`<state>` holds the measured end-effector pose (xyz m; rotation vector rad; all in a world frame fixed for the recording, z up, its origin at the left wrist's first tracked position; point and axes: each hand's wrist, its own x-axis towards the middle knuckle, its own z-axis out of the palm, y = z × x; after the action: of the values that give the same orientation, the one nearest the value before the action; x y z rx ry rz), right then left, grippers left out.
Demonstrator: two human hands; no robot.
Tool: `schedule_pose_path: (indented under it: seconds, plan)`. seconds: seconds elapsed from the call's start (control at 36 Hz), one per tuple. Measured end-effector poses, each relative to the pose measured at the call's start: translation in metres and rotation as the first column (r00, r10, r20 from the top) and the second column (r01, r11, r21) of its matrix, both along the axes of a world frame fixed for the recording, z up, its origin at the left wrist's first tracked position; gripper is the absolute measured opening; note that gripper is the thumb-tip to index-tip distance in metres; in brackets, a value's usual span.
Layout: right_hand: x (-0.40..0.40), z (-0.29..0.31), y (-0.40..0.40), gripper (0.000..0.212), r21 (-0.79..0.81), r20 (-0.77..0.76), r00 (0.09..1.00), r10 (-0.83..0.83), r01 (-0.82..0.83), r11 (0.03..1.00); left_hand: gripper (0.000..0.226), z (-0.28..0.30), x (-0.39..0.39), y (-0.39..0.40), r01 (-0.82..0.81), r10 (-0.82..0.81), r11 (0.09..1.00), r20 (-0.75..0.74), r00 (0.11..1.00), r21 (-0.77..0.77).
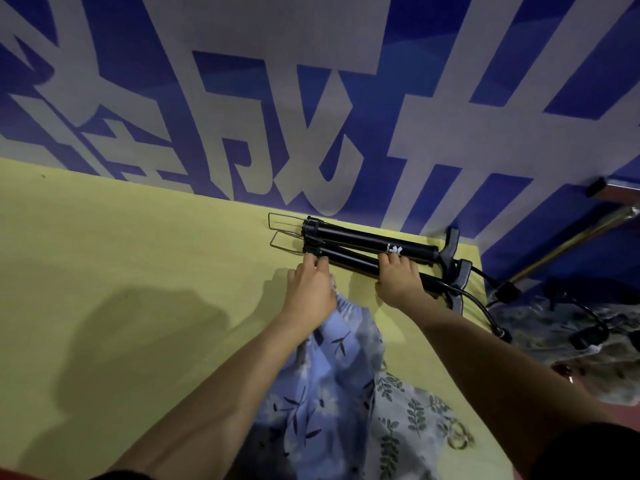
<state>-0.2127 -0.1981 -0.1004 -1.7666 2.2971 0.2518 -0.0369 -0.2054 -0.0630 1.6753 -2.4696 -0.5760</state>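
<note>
Two black hand pumps lie side by side near the far edge of a yellow table (121,237). The far pump (374,242) bears a white logo; the near pump (349,263) lies just in front of it. Each has a wire foot loop (282,225) at its left end and a handle (457,258) at its right. My left hand (310,287) grips the near pump's left end with curled fingertips. My right hand (398,282) grips the near pump's barrel toward the right. Black hoses (481,303) trail off the right end.
A blue floral cloth (332,368) lies on the table between my forearms. A blue wall with large white characters (311,116) rises behind the table. To the right, past the table edge, lie a patterned rug (554,327), more black hoses and a metal pole (568,244).
</note>
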Motion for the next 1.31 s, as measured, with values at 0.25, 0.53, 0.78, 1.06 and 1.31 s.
schedule_pose_path:
  seconds: [0.25, 0.53, 0.78, 1.06, 1.31]
  plan:
    - [-0.008, -0.006, 0.004, 0.041, -0.027, -0.103, 0.987, 0.126, -0.130, 0.991, 0.022, -0.004, -0.003, -0.003, 0.050, -0.051, 0.999, -0.025, 0.998, -0.008]
    - [0.000, 0.042, 0.022, 0.058, -0.138, -0.083, 0.975, 0.208, -0.218, 0.966, 0.032, 0.005, -0.004, 0.017, 0.045, -0.047, 0.995, 0.024, 0.999, 0.087]
    - [0.000, 0.078, 0.065, 0.044, -0.296, 0.014, 0.984, 0.179, -0.167, 0.940, 0.047, 0.021, 0.011, 0.048, -0.033, 0.034, 0.999, -0.034, 0.999, 0.043]
    - [-0.011, 0.099, 0.116, 0.040, -0.301, 0.064, 0.963, 0.263, -0.232, 0.925, 0.053, 0.044, 0.020, 0.073, -0.283, 0.329, 0.944, -0.394, 0.858, 0.171]
    - [-0.018, 0.089, 0.149, 0.041, -0.239, -0.020, 0.941, 0.338, -0.333, 0.912, 0.056, 0.054, 0.022, 0.086, -0.306, 0.417, 0.908, -0.544, 0.728, 0.286]
